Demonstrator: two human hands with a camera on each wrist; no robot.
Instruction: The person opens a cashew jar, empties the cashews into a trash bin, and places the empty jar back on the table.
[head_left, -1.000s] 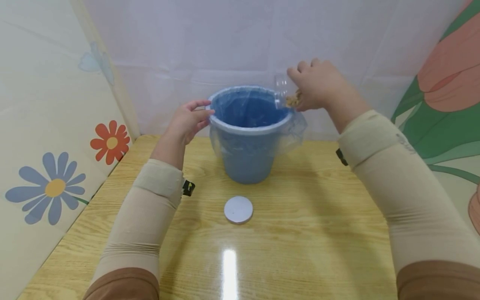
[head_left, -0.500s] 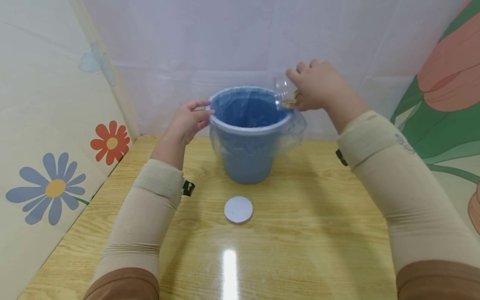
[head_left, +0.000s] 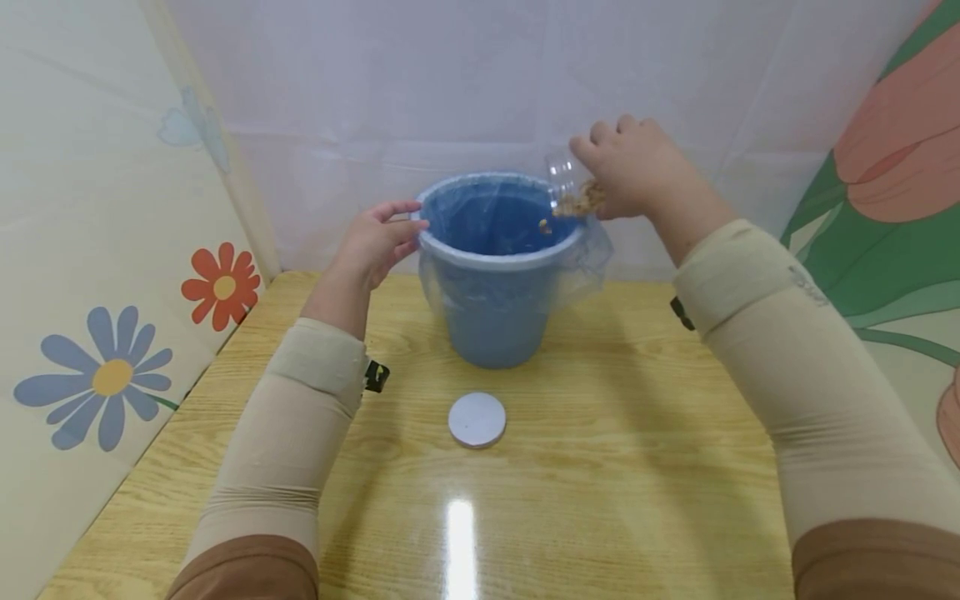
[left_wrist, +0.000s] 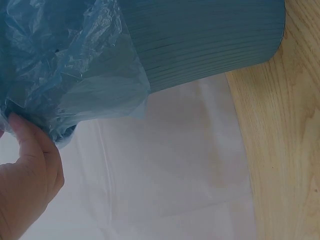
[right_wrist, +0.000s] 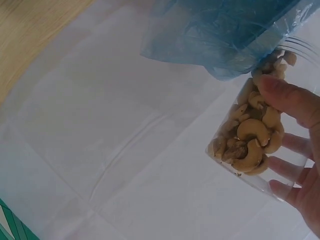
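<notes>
My right hand [head_left: 633,171] grips a clear plastic jar [head_left: 561,168], tilted with its mouth over the right side of a blue trash bin [head_left: 497,312]. Cashews [right_wrist: 252,131] fill the lower side of the jar in the right wrist view, bunched toward the mouth. One loose nut [head_left: 545,226] is in the air just below the mouth. A thin see-through bag [head_left: 588,258] lines the bin and hangs over its rim. At the rim's left side my left hand [head_left: 375,240] holds the edge; its fingers press into the blue bag [left_wrist: 100,95] in the left wrist view.
A round white lid [head_left: 477,419] lies on the wooden table [head_left: 600,467] in front of the bin. Behind the bin hangs a white cloth backdrop [head_left: 390,92]. Flower-printed panels [head_left: 75,250] stand at both sides.
The jar has tipped further toward the bin. Its cashews have slid to the mouth and one is dropping out. The left hand, bin and lid have stayed put.
</notes>
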